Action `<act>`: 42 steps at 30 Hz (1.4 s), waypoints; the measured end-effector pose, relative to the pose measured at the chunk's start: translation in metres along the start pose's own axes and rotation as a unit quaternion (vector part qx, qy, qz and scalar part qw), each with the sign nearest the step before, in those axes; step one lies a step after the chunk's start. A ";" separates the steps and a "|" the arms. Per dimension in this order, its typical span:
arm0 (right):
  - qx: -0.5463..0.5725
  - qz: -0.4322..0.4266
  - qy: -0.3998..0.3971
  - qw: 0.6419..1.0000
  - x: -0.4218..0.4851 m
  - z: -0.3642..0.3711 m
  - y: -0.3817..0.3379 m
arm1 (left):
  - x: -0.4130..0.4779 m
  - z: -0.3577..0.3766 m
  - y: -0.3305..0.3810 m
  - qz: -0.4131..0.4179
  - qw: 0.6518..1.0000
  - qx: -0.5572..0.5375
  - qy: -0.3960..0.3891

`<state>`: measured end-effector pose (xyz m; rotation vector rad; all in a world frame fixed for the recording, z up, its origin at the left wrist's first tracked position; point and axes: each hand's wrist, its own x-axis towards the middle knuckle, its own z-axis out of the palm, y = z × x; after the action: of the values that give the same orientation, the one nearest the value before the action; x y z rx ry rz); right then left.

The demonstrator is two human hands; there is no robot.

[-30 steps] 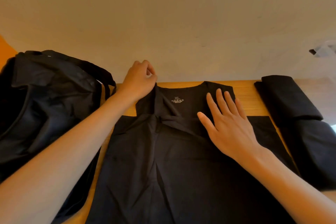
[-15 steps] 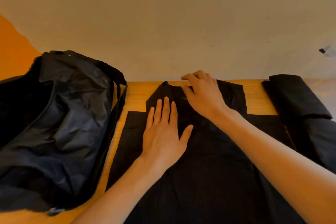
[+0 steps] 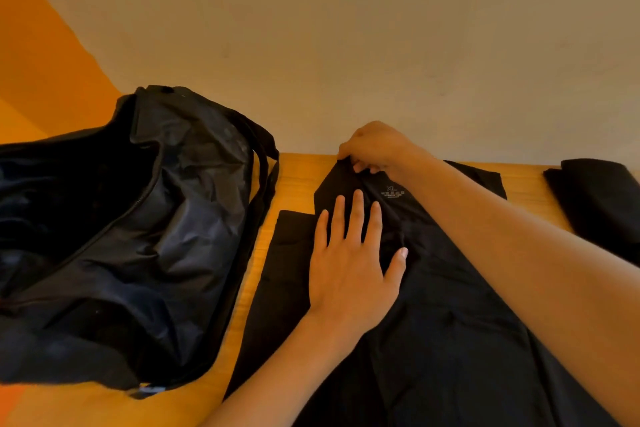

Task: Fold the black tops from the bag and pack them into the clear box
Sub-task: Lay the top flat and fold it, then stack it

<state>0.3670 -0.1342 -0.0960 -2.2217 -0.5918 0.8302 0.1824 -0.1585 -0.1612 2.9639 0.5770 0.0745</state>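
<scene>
a black top (image 3: 433,305) lies spread on the wooden surface (image 3: 298,177), neckline toward the wall and hem running off the near edge of the view, so its long axis points straight away from the person. the left hand (image 3: 349,270) rests flat on the cloth just left of the midline, fingers (image 3: 356,215) spread and released, pinning the fabric rather than gripping it. the right hand (image 3: 374,149) reaches across from the right, its forearm lying diagonally over the garment, and its fingers are clenched on the fabric at the far left of the neckline, at the far edge of the surface beside the printed size label (image 3: 393,191).

the relation that matters: the pinched corner sits directly beyond the left hand's fingertips, on the same line along the top's length. a fold made lengthwise would likely hinge along the edge the flat palm holds down, with the right hand the one placed to carry the cloth.

the black bag (image 3: 131,236) slumps open at the left, just beside the top; whether more tops remain inside is lost in the dark. at the right edge a dark folded bundle (image 3: 599,198) is cut off by the frame, and i cannot tell what it is. the clear box is not in view. the right forearm hides much of the top's right half, and black on black makes the existing creases hard to read.
</scene>
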 end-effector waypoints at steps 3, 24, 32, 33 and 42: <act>0.007 0.010 -0.022 1.000 -0.003 -0.001 -0.007 | 0.000 0.003 0.000 0.004 1.000 -0.008 0.012; 0.255 0.093 -0.104 0.957 -0.007 0.013 -0.016 | -0.003 0.004 -0.001 0.023 1.000 -0.011 0.012; 0.248 0.040 -0.035 0.967 0.001 0.026 0.000 | -0.002 0.005 -0.001 0.018 1.000 -0.016 0.014; 0.230 0.031 -0.036 0.972 0.002 0.027 0.003 | -0.003 0.004 -0.001 0.018 1.000 -0.017 0.013; -0.052 -0.119 0.036 0.991 0.000 0.018 -0.002 | -0.004 0.002 -0.001 0.019 1.000 -0.012 0.002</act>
<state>0.3543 -0.1254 -0.1048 -2.2087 -0.8608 0.6065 0.1789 -0.1592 -0.1638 2.9527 0.5158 0.0902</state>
